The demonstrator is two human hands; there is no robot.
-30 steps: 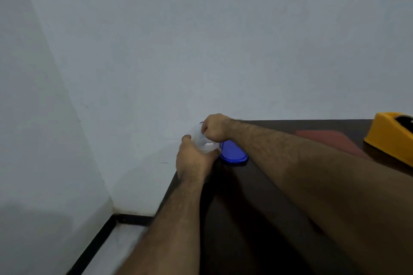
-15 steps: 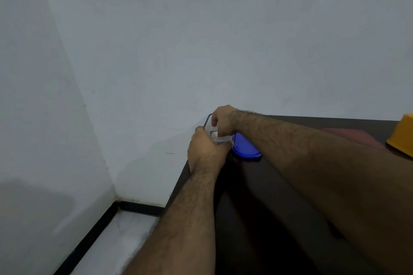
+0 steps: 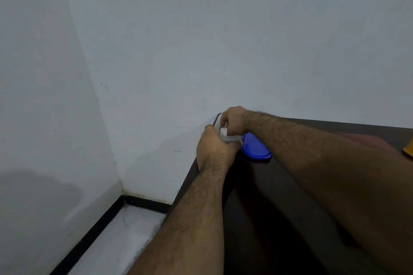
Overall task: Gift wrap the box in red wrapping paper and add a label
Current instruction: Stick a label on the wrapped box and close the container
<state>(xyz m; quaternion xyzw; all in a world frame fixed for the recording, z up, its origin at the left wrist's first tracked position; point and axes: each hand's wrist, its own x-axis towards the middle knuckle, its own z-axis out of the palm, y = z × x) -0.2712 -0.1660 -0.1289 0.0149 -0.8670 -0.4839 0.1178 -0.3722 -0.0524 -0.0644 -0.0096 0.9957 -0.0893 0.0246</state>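
Observation:
A clear plastic container (image 3: 230, 138) stands at the far left corner of the dark table (image 3: 279, 196). My left hand (image 3: 214, 146) grips its near side. My right hand (image 3: 233, 119) reaches into it from above with curled fingers, beside something white (image 3: 223, 132) inside; whether it pinches that I cannot tell. The container's blue lid (image 3: 256, 146) lies flat on the table just to the right. A bit of the red wrapping paper (image 3: 357, 140) shows behind my right forearm. The box is out of view.
A yellow tape dispenser (image 3: 408, 148) peeks in at the right edge. The table's left edge drops to a pale floor (image 3: 116, 236) with a black skirting. Pale walls (image 3: 201, 40) meet in a corner on the left.
The view has swung left, so the yellow dispenser and red paper slid almost out of sight. My right hand has moved over the container's mouth and its fingers have dipped inside.

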